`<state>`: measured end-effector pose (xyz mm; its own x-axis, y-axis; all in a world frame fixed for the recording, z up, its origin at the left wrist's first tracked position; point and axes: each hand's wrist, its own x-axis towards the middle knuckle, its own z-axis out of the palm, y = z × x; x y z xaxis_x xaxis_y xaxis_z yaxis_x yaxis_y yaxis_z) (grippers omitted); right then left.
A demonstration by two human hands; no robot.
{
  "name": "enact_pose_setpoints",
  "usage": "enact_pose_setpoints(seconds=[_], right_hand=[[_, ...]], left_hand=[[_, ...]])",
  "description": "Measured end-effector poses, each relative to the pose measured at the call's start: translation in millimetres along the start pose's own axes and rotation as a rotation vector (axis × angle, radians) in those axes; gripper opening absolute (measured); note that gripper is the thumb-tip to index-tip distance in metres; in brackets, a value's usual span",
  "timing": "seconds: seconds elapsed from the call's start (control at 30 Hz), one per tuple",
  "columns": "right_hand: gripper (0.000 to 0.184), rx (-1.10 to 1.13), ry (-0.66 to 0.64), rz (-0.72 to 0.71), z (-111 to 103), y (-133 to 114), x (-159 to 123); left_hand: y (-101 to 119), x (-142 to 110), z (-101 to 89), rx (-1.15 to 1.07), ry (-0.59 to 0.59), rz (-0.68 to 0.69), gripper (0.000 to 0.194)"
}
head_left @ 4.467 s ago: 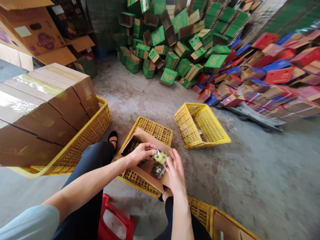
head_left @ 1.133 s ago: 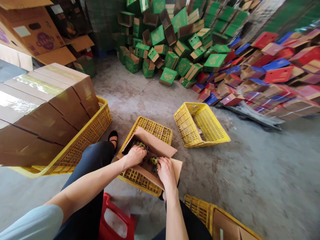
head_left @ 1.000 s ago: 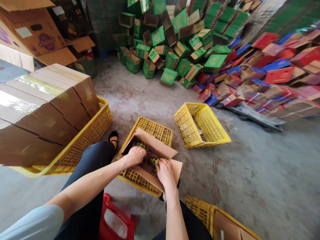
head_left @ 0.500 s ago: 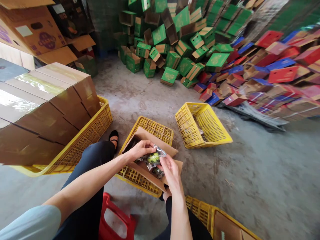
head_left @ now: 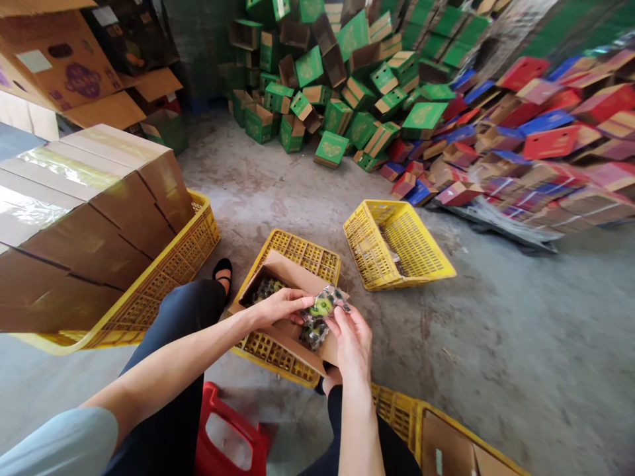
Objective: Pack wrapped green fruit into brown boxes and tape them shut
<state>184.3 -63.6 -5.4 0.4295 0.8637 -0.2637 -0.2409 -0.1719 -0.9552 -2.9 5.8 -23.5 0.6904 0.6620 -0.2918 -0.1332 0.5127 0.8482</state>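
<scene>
Between my two hands is a clear plastic packet (head_left: 323, 304) with a green, fruit-like piece inside; I cannot make out its exact kind. My left hand (head_left: 282, 307) pinches the packet's left edge, and my right hand (head_left: 351, 334) grips its right side with thumb and fingers. Right below is an open cardboard box (head_left: 292, 266) with its flaps spread. Similar clear packets (head_left: 313, 335) lie inside it, partly hidden by my hands. The box rests on an upturned yellow plastic crate (head_left: 307, 254).
At the left, a yellow crate (head_left: 208, 225) holds closed cardboard boxes (head_left: 109, 178). Another yellow crate (head_left: 397, 244) stands ahead on the right. A red stool (head_left: 233, 430) is between my legs. Piles of green boxes (head_left: 331, 147) and red and blue boxes (head_left: 550, 142) fill the back.
Both hands have shifted slightly right with the packet, which is now held flatter and more stretched out. More packets show in the left part of the box.
</scene>
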Motion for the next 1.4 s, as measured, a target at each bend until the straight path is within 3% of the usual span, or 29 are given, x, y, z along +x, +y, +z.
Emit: enact_pose_setpoints(seconds=[0.2, 0.43, 0.63, 0.73, 0.87, 1.0, 1.2, 1.4], right_hand=[[0.057, -0.109, -0.010, -0.080, 1, -4, 0], [0.057, -0.196, -0.054, -0.075, -5, -1, 6], [0.035, -0.205, -0.043, -0.107, -11, 4, 5], [0.017, -0.261, -0.054, -0.251, -11, 4, 6], [0.014, -0.308, -0.107, -0.365, -10, 5, 5], [0.019, -0.306, -0.138, -0.313, -10, 6, 5], [0.031, -0.122, -0.111, -0.028, -7, 1, 1], [0.031, -0.117, -0.025, -0.001, -3, -6, -2]], left_hand=[[1, 4, -5.2, 0.167, 0.134, 0.088, 0.061], [1, 3, -6.1, 0.300, 0.144, 0.117, 0.061], [-3, 5, -5.0, 0.070, 0.191, 0.023, 0.067], [-6, 7, -6.0, -0.113, 0.259, -0.100, 0.077], [-8, 6, -7.8, -0.171, 0.191, -0.103, 0.070], [-5, 4, -9.9, -0.225, 0.209, -0.008, 0.066], [0, 5, -9.6, -0.230, 0.264, 0.083, 0.068], [-2, 6, -10.4, -0.081, 0.303, 0.138, 0.060]])
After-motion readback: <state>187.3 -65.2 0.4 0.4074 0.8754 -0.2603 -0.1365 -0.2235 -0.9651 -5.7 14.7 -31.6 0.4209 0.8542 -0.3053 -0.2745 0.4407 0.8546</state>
